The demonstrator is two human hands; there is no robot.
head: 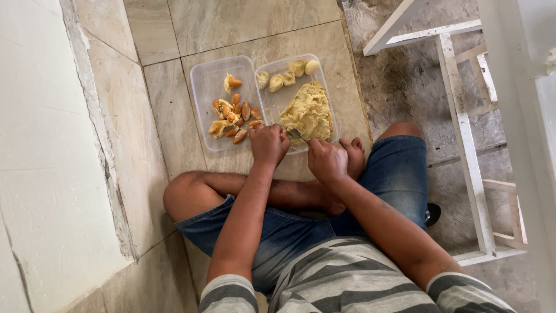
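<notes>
Beige marbled tile floor point(174, 110) takes most of the view. A white painted wooden frame point(463, 133) stands on rough grey concrete, well to the right of the right clear plastic tray. Person sits cross-legged on the tiles in blue denim shorts point(399, 168) and a grey striped shirt point(347, 278), bare foot point(353, 156) tucked just below the right tray's near edge.

Landmark: right clear rectangular plastic tray point(324, 93), lying flat on the tiles. A second clear rectangular plastic tray point(202, 87) sits touching its left side. Inside the right tray, a mound of pale yellow mashed fruit pulp point(308, 111) fills the middle and near half; four pale yellow whole fruit pieces point(286, 74) line its far edge. The left tray holds a pile of orange-brown seeds with bits of yellow flesh point(234, 119) at its near right corner, one more piece point(231, 83) farther back.

Left hand point(268, 144) is curled closed at the near edge where the two trays meet, fingers bent over the rim; can't tell what it holds. Right hand point(326, 161) is closed, just off the right tray's near edge, gripping a small metal utensil point(296, 134) whose tip reaches the near edge of the pulp. Hands close together, not touching.
</notes>
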